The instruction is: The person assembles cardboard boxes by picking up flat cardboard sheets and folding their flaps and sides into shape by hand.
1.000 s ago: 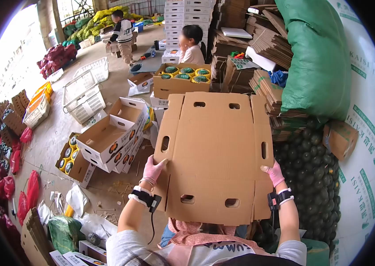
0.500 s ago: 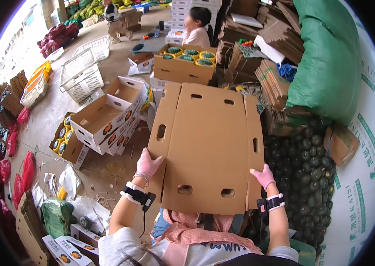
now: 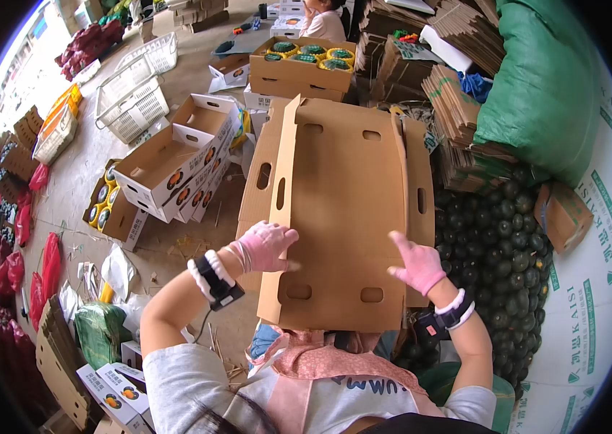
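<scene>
A flat brown cardboard box blank (image 3: 342,195) with oval hand-holes lies in front of me, its two long side flaps bent upward. My left hand (image 3: 268,246), in a pink glove, presses on the raised left flap and grips its edge. My right hand (image 3: 417,262), also in a pink glove, rests with spread fingers on the blank beside the right flap. Each wrist carries a black band with a small device.
Folded white boxes (image 3: 168,173) are stacked on the floor at left. A pile of dark green fruit (image 3: 490,239) lies at right beneath a green sack (image 3: 545,79). A filled carton (image 3: 304,64), white baskets (image 3: 132,101), flat cardboard stacks (image 3: 458,108) and a seated person (image 3: 324,18) are farther back.
Both hands slid from the blank's outer edges inward onto its face. The side flaps, flat before, now stand folded up. The blank has come closer to me.
</scene>
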Action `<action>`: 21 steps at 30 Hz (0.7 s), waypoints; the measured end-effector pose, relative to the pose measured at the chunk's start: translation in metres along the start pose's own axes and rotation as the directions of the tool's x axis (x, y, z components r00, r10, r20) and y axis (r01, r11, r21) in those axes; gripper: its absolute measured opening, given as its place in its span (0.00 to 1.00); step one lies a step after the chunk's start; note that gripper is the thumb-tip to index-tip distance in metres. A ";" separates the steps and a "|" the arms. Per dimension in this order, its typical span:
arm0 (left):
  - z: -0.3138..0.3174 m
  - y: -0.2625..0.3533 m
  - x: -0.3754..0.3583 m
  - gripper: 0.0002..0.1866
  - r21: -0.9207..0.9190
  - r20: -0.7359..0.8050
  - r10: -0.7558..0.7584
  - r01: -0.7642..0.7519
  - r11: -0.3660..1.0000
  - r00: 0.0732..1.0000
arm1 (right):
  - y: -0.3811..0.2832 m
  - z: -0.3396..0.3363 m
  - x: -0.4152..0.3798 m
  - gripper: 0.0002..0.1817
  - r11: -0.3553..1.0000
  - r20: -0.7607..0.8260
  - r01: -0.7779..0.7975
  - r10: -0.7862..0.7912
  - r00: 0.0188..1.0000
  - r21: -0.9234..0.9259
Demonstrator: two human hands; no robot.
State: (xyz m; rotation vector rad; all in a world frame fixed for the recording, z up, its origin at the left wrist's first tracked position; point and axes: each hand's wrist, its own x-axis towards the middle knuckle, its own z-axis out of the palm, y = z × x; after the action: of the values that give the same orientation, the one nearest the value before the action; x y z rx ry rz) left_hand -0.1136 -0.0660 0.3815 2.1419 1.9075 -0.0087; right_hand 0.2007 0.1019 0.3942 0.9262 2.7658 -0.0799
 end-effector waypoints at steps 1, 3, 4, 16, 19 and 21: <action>-0.004 -0.002 -0.002 0.33 0.096 0.017 0.115 -0.117 0.989 0.993 | 0.005 -0.008 0.002 0.47 0.971 0.000 0.219 -0.220 0.975 0.097; -0.016 -0.007 -0.006 0.32 0.189 0.075 0.227 -0.237 0.953 0.971 | 0.017 -0.028 0.000 0.41 0.912 0.103 0.388 -0.403 0.910 0.134; -0.023 -0.009 -0.007 0.32 0.189 0.105 0.226 -0.243 0.952 0.968 | 0.029 -0.025 0.001 0.39 0.917 0.110 0.399 -0.399 0.911 0.018; -0.021 0.027 -0.103 0.05 -0.046 -0.501 0.217 -0.276 0.960 0.838 | 0.013 -0.036 -0.113 0.06 0.881 -0.504 0.343 -0.145 0.852 0.326; 0.036 0.037 -0.135 0.16 -0.160 -0.036 0.268 -0.270 0.949 0.963 | 0.008 0.034 -0.140 0.13 0.791 -0.234 0.381 -0.303 0.924 0.478; 0.028 0.040 -0.135 0.23 -0.321 -0.134 0.263 -0.293 0.901 0.956 | 0.002 0.014 -0.148 0.19 0.753 -0.172 0.314 -0.263 0.949 0.578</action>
State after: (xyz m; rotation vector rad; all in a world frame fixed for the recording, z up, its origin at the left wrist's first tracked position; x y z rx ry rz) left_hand -0.0876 -0.2073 0.3869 2.1754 1.4922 0.4445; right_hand 0.3192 0.0145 0.4138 0.5992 2.9783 -1.0532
